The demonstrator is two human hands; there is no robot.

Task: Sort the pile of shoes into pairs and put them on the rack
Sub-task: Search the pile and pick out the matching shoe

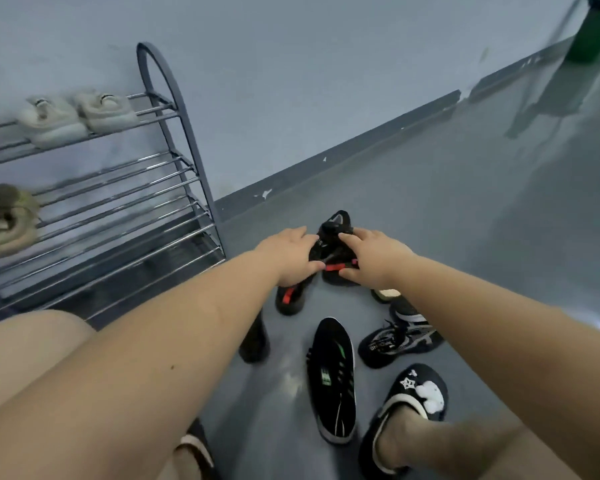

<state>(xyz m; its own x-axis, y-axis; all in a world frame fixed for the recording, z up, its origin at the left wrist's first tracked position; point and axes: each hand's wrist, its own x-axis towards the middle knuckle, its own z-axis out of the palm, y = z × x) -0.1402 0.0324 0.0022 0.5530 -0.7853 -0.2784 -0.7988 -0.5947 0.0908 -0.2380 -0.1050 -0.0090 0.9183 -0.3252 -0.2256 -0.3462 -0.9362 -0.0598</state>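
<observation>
Two black shoes with red tabs lie on the grey floor ahead of me. My left hand (293, 256) grips the left black-and-red shoe (290, 299), whose heel shows below my wrist. My right hand (371, 256) grips the right black-and-red shoe (336, 225), whose toe points away from me. The metal shoe rack (125, 188) stands at the left against the wall. A pale pair (77, 116) sits on its top shelf and an olive pair (6, 220) on the middle shelf.
Nearer me on the floor lie a black sneaker with green stripes (333, 379), a black-and-grey sneaker (395, 341), a black shoe (255, 341) partly under my left arm and a tan-soled shoe (385, 294). My feet wear black slippers (413, 400). A green bin (596, 32) stands far right.
</observation>
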